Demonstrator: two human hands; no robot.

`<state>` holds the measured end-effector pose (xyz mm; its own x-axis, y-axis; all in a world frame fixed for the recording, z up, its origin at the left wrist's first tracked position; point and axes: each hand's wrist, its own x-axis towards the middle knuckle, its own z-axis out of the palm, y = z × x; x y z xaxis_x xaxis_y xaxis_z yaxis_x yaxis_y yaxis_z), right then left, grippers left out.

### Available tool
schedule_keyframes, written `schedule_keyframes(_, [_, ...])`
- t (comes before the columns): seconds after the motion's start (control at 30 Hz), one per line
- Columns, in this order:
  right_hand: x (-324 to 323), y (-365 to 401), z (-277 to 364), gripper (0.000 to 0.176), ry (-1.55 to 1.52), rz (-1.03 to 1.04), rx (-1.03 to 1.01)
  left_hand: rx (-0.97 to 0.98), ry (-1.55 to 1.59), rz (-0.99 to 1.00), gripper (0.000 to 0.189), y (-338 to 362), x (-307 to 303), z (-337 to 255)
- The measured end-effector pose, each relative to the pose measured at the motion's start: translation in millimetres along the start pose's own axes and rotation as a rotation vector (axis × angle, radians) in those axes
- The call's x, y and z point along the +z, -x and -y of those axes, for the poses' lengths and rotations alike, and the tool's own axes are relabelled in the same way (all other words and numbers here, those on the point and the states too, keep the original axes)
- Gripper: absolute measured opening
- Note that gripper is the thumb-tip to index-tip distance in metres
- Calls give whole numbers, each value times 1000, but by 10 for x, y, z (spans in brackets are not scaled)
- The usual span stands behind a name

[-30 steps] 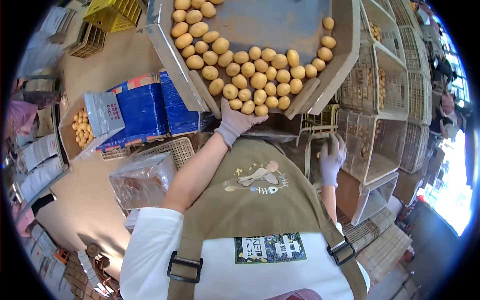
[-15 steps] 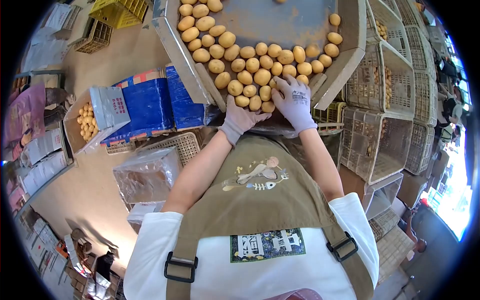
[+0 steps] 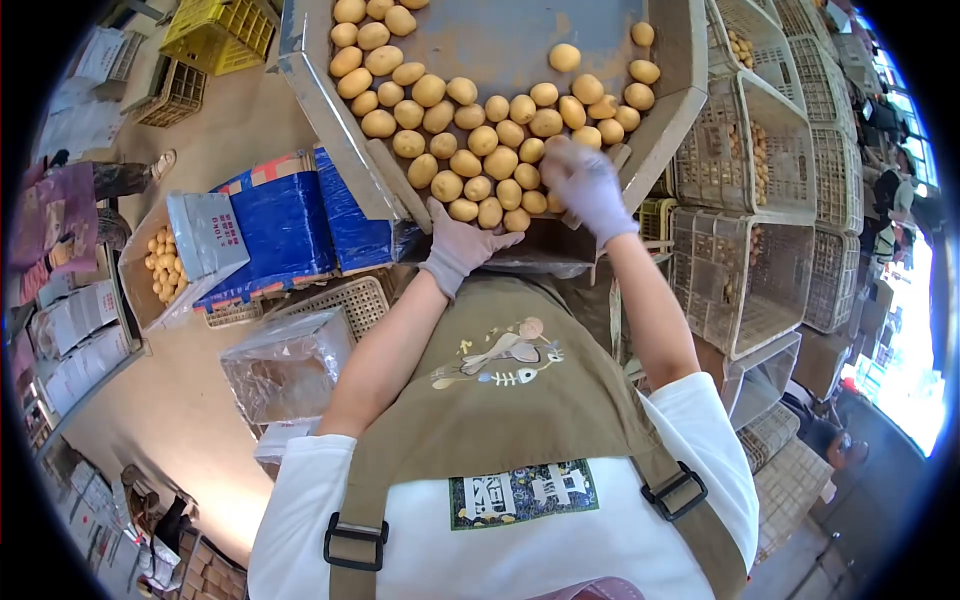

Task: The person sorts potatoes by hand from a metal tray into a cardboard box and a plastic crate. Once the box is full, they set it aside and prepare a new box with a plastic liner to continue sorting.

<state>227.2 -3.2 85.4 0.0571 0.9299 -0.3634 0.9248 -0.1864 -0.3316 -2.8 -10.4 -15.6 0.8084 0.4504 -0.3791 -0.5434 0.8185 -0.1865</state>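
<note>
A grey sorting table (image 3: 325,110) with raised edges holds several yellow potatoes (image 3: 480,140), crowded toward its narrow mouth just in front of me. My left hand (image 3: 458,243), in a pale glove, rests at the mouth below the nearest potatoes, fingers spread and holding nothing. My right hand (image 3: 585,185), also gloved and blurred by motion, lies over the potatoes at the right side of the mouth. Its fingers are hidden, so I cannot see a grip. My apron fills the lower part of the view.
Plastic crates (image 3: 760,150), some with potatoes, are stacked at the right. At the left stand a blue carton (image 3: 290,215), an open box of potatoes (image 3: 160,265), a plastic-lined box (image 3: 285,360) and a yellow crate (image 3: 225,25).
My right hand came up from the crates at the right onto the potatoes, then shifted slightly up and right. More potatoes have rolled down. My left hand has stayed at the mouth.
</note>
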Motion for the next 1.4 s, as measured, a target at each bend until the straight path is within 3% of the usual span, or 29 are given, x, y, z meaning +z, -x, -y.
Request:
schedule_keyframes(0.07, [-160, -226, -318, 38, 116, -422, 69, 5, -35, -13, 92, 9, 54, -2])
schedule_keyframes(0.1, [-215, -395, -489, 38, 217, -441, 151, 24, -49, 32, 90, -12, 12, -4])
schedule_keyframes(0.13, [-237, -516, -606, 38, 317, -457, 233, 18, -40, 20, 90, -10, 25, -1])
schedule_keyframes(0.23, [-519, -686, -419, 45, 374, -153, 394, 35, -39, -2, 89, 7, 60, 17])
schedule_keyframes(0.33, [-579, -591, -436, 54, 195, -165, 363, 66, -59, -17, 90, 37, 78, 27])
schedule_keyframes(0.4, [-517, -312, -277, 55, -70, -453, 230, 31, -27, -40, 91, 24, 47, 20])
schedule_keyframes(0.43, [-539, -100, -167, 52, -174, -563, 100, 5, -6, 50, 92, 18, 7, -5])
schedule_keyframes(0.5, [-696, 403, -120, 45, -79, -651, -124, -2, 8, -21, 96, 17, 5, -4])
schedule_keyframes(0.53, [-737, 616, -313, 46, 119, -820, -296, -12, 10, -56, 98, 9, 16, -8])
schedule_keyframes(0.57, [-786, 831, -577, 42, 166, -833, -223, 21, -20, 2, 95, 9, 20, 5])
schedule_keyframes(0.6, [-779, 1072, -810, 37, -80, -822, 83, 6, 174, 120, 91, 40, 31, 13])
schedule_keyframes(0.63, [-789, 1253, -1014, 37, -330, -912, 218, -31, 363, 235, 90, 66, 40, 18])
schedule_keyframes(0.67, [-827, 1444, -1181, 38, -577, -1008, 348, 32, -37, 115, 95, 60, 202, 1])
schedule_keyframes(0.7, [-846, 1548, -1286, 39, -470, -1055, 339, 121, -148, 152, 99, 89, 341, 25])
schedule_keyframes(0.73, [-851, 1614, -1305, 41, -367, -1097, 334, 229, -517, 120, 101, 95, 449, 78])
schedule_keyframes(0.8, [-968, 1613, -922, 39, -572, -988, 340, 426, -1335, -70, 106, 115, 676, 188])
schedule_keyframes(0.87, [-942, 1547, -809, 40, -549, -932, 369, 456, -1256, -61, 107, 101, 606, 201])
schedule_keyframes(0.97, [-870, 1398, -736, 39, -388, -910, 295, 121, -400, 38, 100, 141, 596, 75])
schedule_keyframes(1.03, [-901, 1370, -627, 37, -299, -878, 288, 57, -310, 103, 94, 90, 471, 52])
schedule_keyframes(1.17, [-991, 1353, -455, 32, -309, -813, 282, 27, -247, 152, 93, 107, 471, 40])
schedule_keyframes(1.23, [-1085, 1416, -508, 30, 73, -826, 98, 154, -635, 125, 95, 105, 512, 59])
schedule_keyframes(1.27, [-1132, 1469, -572, 29, 261, -821, 0, 293, -1039, 76, 97, 117, 570, 94])
schedule_keyframes(1.33, [-1167, 1706, -1156, 29, 273, -860, 442, 416, -1378, 7, 100, 175, 584, 155])
schedule_keyframes(1.37, [-1123, 1863, -1596, 31, 392, -1039, 626, 402, -1313, -2, 102, 177, 578, 179])
schedule_keyframes(1.4, [-1275, 1992, -1501, 36, 512, -924, 903, 424, -1348, -24, 103, 144, 509, 155])
